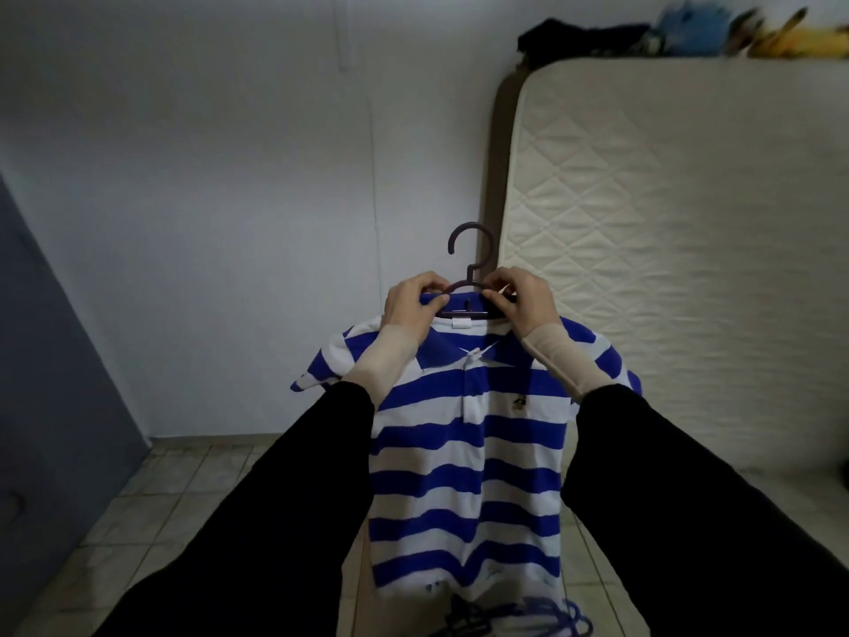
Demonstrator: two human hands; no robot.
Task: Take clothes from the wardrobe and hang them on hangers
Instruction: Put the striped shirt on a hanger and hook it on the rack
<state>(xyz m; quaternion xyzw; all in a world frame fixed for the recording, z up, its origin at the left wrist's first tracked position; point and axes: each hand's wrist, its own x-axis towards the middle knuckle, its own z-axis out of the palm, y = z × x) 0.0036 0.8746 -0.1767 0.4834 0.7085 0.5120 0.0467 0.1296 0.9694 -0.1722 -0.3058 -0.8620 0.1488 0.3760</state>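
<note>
Both arms stretched forward and raised, a striped polo shirt hanging between them. Left hand and right hand pinch its collar onto the dark hanger, hook poking up just past the fingers.

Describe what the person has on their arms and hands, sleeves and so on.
Both arms wear loose black outer sleeves ending short of the wrists. Beneath them, snug pale beige inner sleeves reach the wrists. The left hand and right hand are bare, with no gloves.
</note>
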